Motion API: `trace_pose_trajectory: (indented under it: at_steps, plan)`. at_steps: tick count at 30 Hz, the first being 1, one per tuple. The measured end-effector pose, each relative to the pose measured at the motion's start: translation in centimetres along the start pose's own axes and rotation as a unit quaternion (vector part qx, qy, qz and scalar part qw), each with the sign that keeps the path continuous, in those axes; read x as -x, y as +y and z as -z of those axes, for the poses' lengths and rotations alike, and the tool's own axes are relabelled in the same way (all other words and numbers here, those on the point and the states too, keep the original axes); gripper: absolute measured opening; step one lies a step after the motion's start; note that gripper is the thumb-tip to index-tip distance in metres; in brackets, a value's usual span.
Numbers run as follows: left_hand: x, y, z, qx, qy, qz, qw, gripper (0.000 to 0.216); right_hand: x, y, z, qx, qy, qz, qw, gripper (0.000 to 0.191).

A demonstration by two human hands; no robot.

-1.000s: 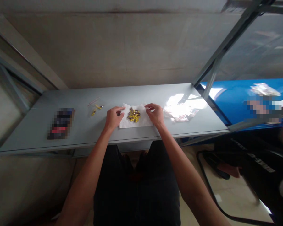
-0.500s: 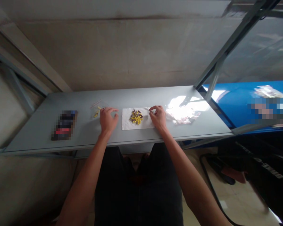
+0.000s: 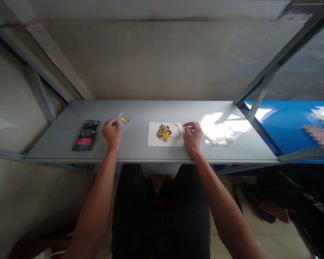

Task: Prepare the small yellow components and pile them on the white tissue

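My left hand [image 3: 112, 133] is closed in a pinch at the left edge of a small clear plastic bag [image 3: 127, 116], which has a few yellow-and-dark capsules [image 3: 125, 121] in it. The fingertips meet right at the bag's edge. Right of centre, a pile of yellow-and-brown capsules [image 3: 164, 133] lies on a white paper sheet [image 3: 152, 137]. My right hand [image 3: 193, 135] rests at the sheet's right edge, with its index finger and thumb slightly apart and nothing visible between them.
A blurred-out phone-like box [image 3: 86, 135] lies at the left of the grey table [image 3: 135, 153]. Clear plastic bags [image 3: 218, 133] lie in glare beyond my right hand. Metal frame posts [image 3: 261, 91] border the table, with a blue table [image 3: 283, 122] and another person at the right.
My left hand has moved from the right side of the small bag to its left edge and closed its fingers. My right hand stays by the sheet. The view has shifted left.
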State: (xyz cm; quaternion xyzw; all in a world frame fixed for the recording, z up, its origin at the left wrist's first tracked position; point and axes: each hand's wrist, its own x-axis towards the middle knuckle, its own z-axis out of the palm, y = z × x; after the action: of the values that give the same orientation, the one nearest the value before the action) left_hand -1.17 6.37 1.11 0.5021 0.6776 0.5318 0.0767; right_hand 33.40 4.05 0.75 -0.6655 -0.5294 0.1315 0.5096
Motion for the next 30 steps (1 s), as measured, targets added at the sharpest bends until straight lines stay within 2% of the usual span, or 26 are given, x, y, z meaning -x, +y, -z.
trace_pose_trajectory:
  at_steps: [2,4,6,8,10,12,14,16,19,21,25,30]
  plan:
    - [0.9,1.3,0.1,0.138,-0.017,0.046,0.989,0.032,0.4,-0.8,0.2,-0.028,0.012,0.010,0.999,0.023]
    - [2.2,2.5,0.1,0.258,-0.084,0.097,0.957,0.041,1.1,-2.1,0.3,-0.078,-0.019,0.024,0.996,0.021]
    - [3.8,3.7,-0.2,0.326,-0.165,0.133,0.921,0.046,1.8,-3.8,0.2,-0.137,-0.111,0.028,0.984,0.024]
    - [5.3,4.6,-0.9,0.356,-0.226,0.154,0.894,0.050,2.4,-5.3,-0.3,-0.176,-0.233,0.014,0.956,0.037]
    - [6.5,5.3,-1.7,0.370,-0.258,0.164,0.877,0.054,2.6,-6.3,-0.9,-0.194,-0.317,-0.003,0.928,0.044]
    - [7.1,5.8,-2.5,0.376,-0.272,0.169,0.870,0.057,2.5,-6.7,-1.3,-0.194,-0.367,0.006,0.910,0.042]
    - [7.3,6.0,-2.9,0.361,-0.279,0.167,0.874,0.059,2.4,-6.7,-1.4,-0.185,-0.385,0.026,0.904,0.040]
    - [7.5,6.3,-2.8,0.305,-0.256,0.135,0.907,0.057,2.3,-6.6,-1.5,-0.177,-0.378,0.034,0.908,0.039]
    - [7.9,6.9,-1.8,0.165,-0.147,0.017,0.975,0.042,2.3,-6.9,-1.9,-0.167,-0.367,0.038,0.914,0.040]
    - [8.2,7.5,-0.9,0.107,-0.120,-0.049,0.986,0.033,2.4,-7.3,-2.5,-0.162,-0.368,0.046,0.915,0.042]
    - [8.4,8.0,0.5,0.118,-0.237,-0.073,0.962,0.032,2.6,-8.5,-4.0,-0.171,-0.390,0.089,0.901,0.045]
    - [7.2,7.2,1.6,0.104,-0.284,-0.057,0.951,0.028,2.8,-9.3,-4.7,-0.154,-0.415,0.157,0.883,0.042]
